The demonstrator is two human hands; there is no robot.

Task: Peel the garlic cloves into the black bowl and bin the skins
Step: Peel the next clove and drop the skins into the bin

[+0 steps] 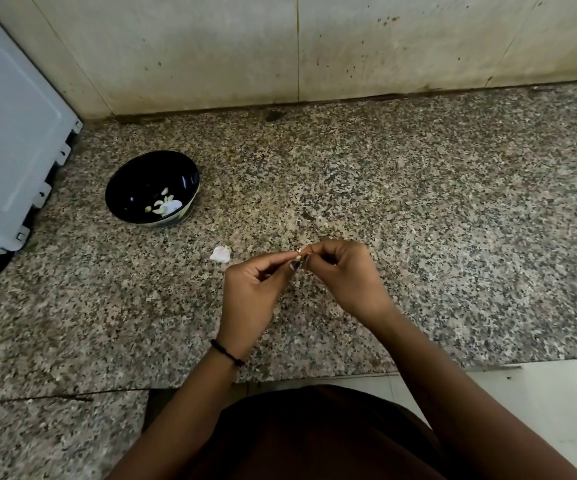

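White appliance sits on speckled granite counter.

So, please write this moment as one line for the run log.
step: peeling | left hand: pinches garlic clove | right hand: pinches same clove | black bowl: holds peeled cloves | loose skin: on counter

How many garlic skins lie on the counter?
1: a skin on the counter, between the bowl and the left hand. More may hide under it or the right hand, both pinching a clove, or blend into the stone.
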